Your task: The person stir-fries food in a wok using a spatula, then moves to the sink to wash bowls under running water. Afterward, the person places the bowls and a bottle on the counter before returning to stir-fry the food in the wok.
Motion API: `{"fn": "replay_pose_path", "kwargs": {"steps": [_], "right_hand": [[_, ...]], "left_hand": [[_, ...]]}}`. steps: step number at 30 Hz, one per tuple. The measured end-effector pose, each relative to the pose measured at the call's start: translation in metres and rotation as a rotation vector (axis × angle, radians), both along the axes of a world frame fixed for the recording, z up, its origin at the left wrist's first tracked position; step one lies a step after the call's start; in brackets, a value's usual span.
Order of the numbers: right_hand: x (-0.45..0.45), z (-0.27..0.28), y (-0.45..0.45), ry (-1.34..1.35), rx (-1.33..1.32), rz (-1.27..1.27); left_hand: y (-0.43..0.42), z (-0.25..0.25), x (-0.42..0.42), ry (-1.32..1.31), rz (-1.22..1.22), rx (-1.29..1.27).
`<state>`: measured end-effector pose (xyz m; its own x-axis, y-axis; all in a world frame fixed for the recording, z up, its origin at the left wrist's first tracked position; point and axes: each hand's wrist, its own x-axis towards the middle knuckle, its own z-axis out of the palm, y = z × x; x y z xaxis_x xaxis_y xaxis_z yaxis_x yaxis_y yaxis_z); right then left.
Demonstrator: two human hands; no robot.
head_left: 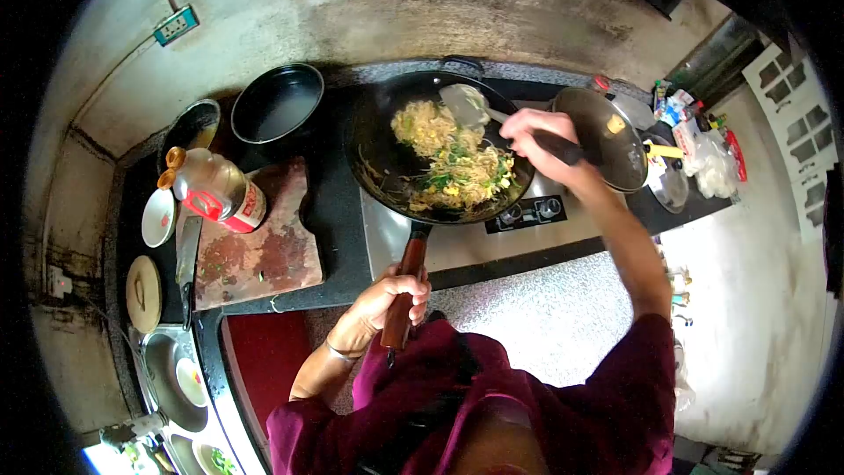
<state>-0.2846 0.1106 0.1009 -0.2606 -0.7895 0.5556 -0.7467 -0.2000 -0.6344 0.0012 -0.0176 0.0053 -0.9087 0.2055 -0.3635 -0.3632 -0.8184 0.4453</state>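
A black wok (374,180) sits on the stove, its long brown handle pointing toward me. My left hand (396,301) is wrapped round that wooden handle. Inside the wok lies a heap of noodles with greens and yellow egg-like bits (453,158). My right hand (542,138) grips the dark handle of a metal spatula (464,106), whose blade is at the back of the wok, touching or just above the food's upper edge. Fingers of both hands are closed.
Right of the wok is a lidded or covered pan (602,139), near seasoning packets (677,110). Stove knobs (549,208) face me. On the left are a cutting board (264,255), an oil jug (215,185), a knife (187,259), an empty-looking black pan (278,104) and a sink (167,356).
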Motion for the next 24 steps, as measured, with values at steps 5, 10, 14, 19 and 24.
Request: {"fn": "replay_pose_path", "kwargs": {"steps": [5,10,14,19,24], "right_hand": [[0.032,-0.031,-0.020,-0.470,-0.042,-0.076],[0.069,0.044,0.022,-0.178,0.096,0.170],[0.079,0.026,0.013,-0.208,0.091,0.119],[0.043,-0.004,-0.002,0.230,0.061,0.133],[0.046,0.023,0.016,-0.104,0.044,-0.005]], "left_hand": [[-0.004,0.000,0.000,-0.005,-0.004,-0.001],[-0.004,-0.001,0.002,-0.006,0.008,-0.004],[-0.001,-0.001,0.000,0.013,-0.018,0.022],[-0.003,0.001,0.001,-0.013,-0.042,-0.015],[-0.006,-0.001,0.004,0.001,-0.003,-0.025]]}}
